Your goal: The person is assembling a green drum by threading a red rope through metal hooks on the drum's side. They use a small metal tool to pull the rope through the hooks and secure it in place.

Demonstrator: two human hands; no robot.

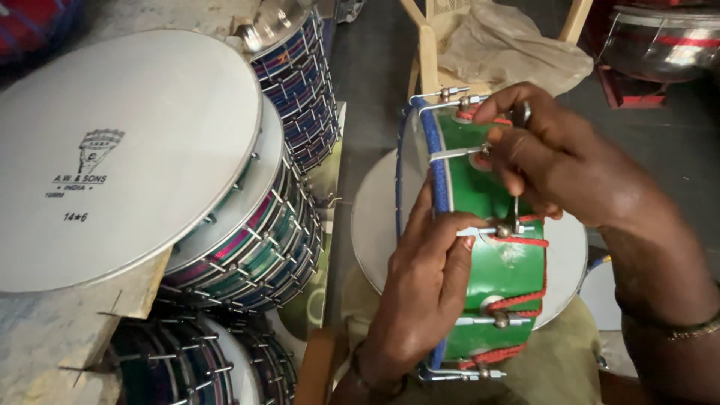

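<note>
Here, the largest form is the white drumhead [127,150] of the topmost drum in a leaning stack of drums [255,232] at left, their shells banded in pink, green and blue behind rows of metal tension rods; printed marks on the head are left unread. Further drums [187,364] lie below the stack, and another pile [300,82] stands behind it. At centre right, a small green drum [499,274] rests on its edge upon a flat white drumhead [375,225], with a blue rim facing left and a red cord [525,300] threaded along its side. The left hand [420,292] is closed on the drum's blue rim, fingers curled over the shell beside a tension rod [480,231]. The right hand [555,161] is closed narrowly on a slim metal key [516,206], whose tip meets the nut of that rod. A thin bracelet [694,328] circles the right wrist. Behind, a pale cloth [510,45] drapes a wooden chair [427,52].
</note>
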